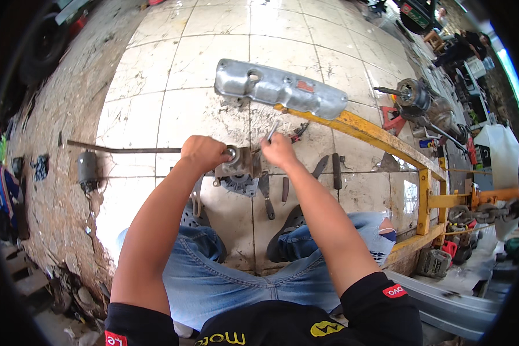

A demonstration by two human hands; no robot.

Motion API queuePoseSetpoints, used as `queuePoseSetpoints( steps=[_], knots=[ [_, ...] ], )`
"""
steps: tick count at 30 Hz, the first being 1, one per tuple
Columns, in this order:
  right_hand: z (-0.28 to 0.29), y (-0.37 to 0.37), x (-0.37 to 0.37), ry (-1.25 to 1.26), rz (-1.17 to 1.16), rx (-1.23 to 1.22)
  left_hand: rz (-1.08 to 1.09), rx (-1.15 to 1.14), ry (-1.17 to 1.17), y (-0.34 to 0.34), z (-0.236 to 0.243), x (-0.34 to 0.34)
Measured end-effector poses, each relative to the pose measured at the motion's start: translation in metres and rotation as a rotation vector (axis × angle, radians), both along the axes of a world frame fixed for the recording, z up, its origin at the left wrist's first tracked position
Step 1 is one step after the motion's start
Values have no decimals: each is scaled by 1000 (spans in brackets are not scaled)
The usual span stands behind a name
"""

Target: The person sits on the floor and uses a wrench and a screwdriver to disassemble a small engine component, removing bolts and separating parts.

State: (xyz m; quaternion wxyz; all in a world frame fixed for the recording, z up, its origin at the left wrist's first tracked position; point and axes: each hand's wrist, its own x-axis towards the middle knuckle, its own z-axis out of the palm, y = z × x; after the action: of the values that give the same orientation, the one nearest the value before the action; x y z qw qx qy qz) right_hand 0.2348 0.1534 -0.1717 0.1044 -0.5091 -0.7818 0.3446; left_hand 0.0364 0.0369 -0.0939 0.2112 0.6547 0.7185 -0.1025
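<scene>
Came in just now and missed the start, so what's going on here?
A person is working bare-handed low over the tiles. The left hand is on a metal part, and the right hand holds a small silver tool beside it. A bar runs out leftward from the left hand; whether that hand grips it is hidden. A silver cover lies farther off, at the end of a yellow beam, and a scraper lies nearer.
</scene>
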Motion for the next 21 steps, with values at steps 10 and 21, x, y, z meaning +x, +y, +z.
queuePoseSetpoints(
  steps=[10, 21],
  knots=[
    [-6, -18, -6, 127, -135, 70, -42, 51, 1, -2, -4, 1],
    [8, -3, 6, 193, -166, 143, 0, -26, -6, 1, 2, 0]
  ],
)
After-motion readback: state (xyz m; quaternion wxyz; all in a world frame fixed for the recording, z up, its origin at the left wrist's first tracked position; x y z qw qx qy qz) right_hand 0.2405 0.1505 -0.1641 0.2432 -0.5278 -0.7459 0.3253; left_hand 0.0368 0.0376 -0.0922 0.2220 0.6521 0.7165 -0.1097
